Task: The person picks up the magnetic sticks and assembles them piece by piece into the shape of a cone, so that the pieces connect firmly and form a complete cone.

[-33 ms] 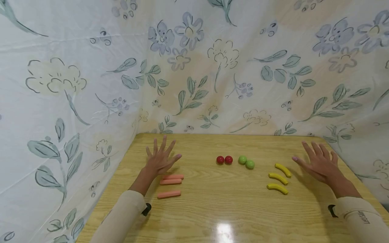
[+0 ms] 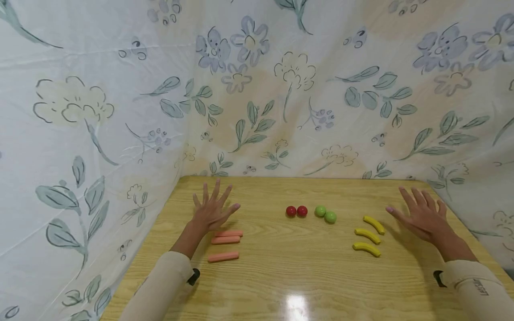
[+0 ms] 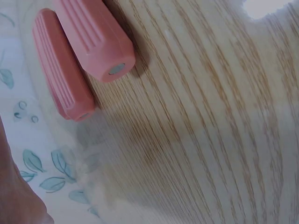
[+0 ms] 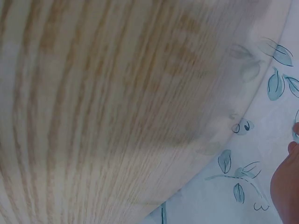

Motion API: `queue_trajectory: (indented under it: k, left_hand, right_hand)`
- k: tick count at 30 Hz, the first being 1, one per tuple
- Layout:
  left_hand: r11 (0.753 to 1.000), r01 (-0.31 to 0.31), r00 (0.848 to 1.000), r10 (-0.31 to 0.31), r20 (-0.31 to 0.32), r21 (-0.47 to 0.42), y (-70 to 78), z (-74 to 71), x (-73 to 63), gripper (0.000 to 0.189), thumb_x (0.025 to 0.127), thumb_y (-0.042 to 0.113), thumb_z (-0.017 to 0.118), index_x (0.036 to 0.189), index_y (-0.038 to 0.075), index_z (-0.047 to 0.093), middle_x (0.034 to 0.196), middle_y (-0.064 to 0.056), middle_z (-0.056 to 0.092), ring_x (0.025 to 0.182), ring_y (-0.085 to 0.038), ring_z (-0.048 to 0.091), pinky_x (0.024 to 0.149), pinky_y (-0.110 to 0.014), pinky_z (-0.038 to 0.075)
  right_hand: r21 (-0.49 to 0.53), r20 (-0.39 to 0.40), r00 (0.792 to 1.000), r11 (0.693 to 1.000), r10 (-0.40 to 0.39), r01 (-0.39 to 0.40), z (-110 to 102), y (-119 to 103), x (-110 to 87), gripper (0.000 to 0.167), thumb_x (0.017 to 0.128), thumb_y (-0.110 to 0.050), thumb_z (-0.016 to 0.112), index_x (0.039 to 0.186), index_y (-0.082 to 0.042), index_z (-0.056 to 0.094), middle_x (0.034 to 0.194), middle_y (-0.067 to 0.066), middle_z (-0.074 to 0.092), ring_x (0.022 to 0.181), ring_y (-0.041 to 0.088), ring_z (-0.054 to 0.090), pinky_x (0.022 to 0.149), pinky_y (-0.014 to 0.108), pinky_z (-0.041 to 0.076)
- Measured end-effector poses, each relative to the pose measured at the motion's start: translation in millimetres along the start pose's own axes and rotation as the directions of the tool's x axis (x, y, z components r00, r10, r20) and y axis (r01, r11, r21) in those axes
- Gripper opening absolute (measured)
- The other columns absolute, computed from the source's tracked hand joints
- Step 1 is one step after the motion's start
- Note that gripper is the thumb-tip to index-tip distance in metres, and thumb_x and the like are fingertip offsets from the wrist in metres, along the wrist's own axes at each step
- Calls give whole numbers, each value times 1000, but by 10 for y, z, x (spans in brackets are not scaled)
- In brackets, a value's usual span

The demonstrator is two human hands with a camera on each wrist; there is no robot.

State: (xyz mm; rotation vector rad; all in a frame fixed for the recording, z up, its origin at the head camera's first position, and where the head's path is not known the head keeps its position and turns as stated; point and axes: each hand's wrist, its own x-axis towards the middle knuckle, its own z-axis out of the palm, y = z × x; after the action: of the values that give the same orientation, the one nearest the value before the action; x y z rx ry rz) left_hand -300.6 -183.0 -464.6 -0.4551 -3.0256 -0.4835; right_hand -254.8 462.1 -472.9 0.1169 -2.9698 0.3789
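Observation:
My left hand (image 2: 210, 213) is spread wide with fingers straight, holding nothing, over the table's left side. Just below it lie three pink ridged sticks, among them the nearest pink stick (image 2: 223, 257); in the left wrist view a pink stick (image 3: 96, 39) shows a grey disc in its end. On the right, my right hand (image 2: 424, 216) is also spread and holds nothing. To its left are three curved yellow pieces, one being the lowest yellow piece (image 2: 366, 249). Between the hands sit two red balls (image 2: 302, 211) side by side and two green balls (image 2: 330, 217).
Everything lies on a glossy wood-grain table (image 2: 297, 276), with a bright reflection near its front. A floral cloth (image 2: 257, 111) hangs behind the far edge and along both sides. Dark bands (image 2: 194, 277) show at the cuffs of the light sleeves (image 2: 164, 285).

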Motion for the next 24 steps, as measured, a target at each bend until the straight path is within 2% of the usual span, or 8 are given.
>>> queue_trajectory:
  k: [4, 6, 9, 12, 15, 18, 22, 24]
  left_hand:
    - [1000, -3, 1000, 3, -3, -4, -7, -5, -1, 80, 107, 67, 42, 172, 30, 16, 179, -13, -6, 159, -51, -17, 113, -87, -5]
    - [1000, -14, 1000, 14, -21, -10, -11, -7, -2, 80, 106, 66, 44, 172, 28, 19, 179, -14, -3, 160, -52, -13, 113, -87, -2]
    - [998, -52, 996, 50, -69, -20, -16, -4, 6, 81, 106, 64, 49, 171, 23, 25, 178, -18, 5, 160, -54, 4, 115, -86, 7]
    - [994, -95, 989, 88, -115, -52, 5, 3, 23, 80, 105, 61, 53, 169, 18, 31, 174, -22, 20, 155, -53, 23, 115, -82, 21]
    - [981, -124, 985, 103, -139, -151, 78, 7, 37, 76, 105, 56, 58, 165, 14, 38, 165, -22, 36, 149, -49, 35, 113, -75, 32]
    - [948, -145, 983, 106, -150, -282, 209, 17, 48, 69, 106, 48, 63, 161, 12, 44, 156, -19, 45, 143, -44, 43, 111, -67, 41]
    - [869, -177, 979, 109, -170, -462, 425, 53, 64, 58, 105, 33, 69, 154, 8, 53, 146, -17, 53, 134, -41, 54, 105, -57, 51]
    - [823, -190, 978, 111, -177, -535, 536, 86, 71, 53, 104, 26, 71, 150, 6, 57, 142, -17, 57, 130, -41, 58, 101, -53, 55]
  right_hand:
    - [12, -5, 1000, 1000, 6, -6, 6, -9, -5, 96, 106, -62, 50, 171, -8, 6, 166, 41, 12, 145, 69, 10, 102, 87, 2]
    - [21, -15, 1000, 1000, 11, -11, 4, -21, -8, 96, 105, -62, 52, 171, -7, 7, 164, 42, 16, 142, 69, 15, 100, 86, 5]
    - [39, -34, 999, 999, 24, -23, -13, -49, -23, 97, 104, -61, 54, 170, -6, 9, 159, 44, 22, 136, 70, 22, 97, 84, 12]
    - [67, -62, 998, 997, 29, -24, -38, -93, -50, 95, 104, -57, 58, 169, -3, 13, 154, 46, 28, 131, 72, 27, 92, 84, 19]
    - [121, -91, 996, 993, 16, -5, -54, -156, -88, 89, 105, -50, 61, 166, 1, 20, 149, 46, 36, 128, 71, 32, 88, 83, 23]
    - [191, -126, 992, 981, -2, 26, -65, -252, -144, 81, 105, -41, 65, 162, 5, 29, 142, 44, 43, 123, 66, 41, 88, 81, 28]
    - [253, -170, 985, 964, -34, 77, -78, -433, -245, 70, 104, -32, 71, 154, 8, 43, 138, 37, 52, 116, 55, 53, 85, 69, 44]
    - [263, -183, 982, 960, -53, 100, -81, -534, -303, 64, 103, -29, 73, 150, 7, 50, 137, 35, 55, 113, 52, 58, 80, 63, 51]
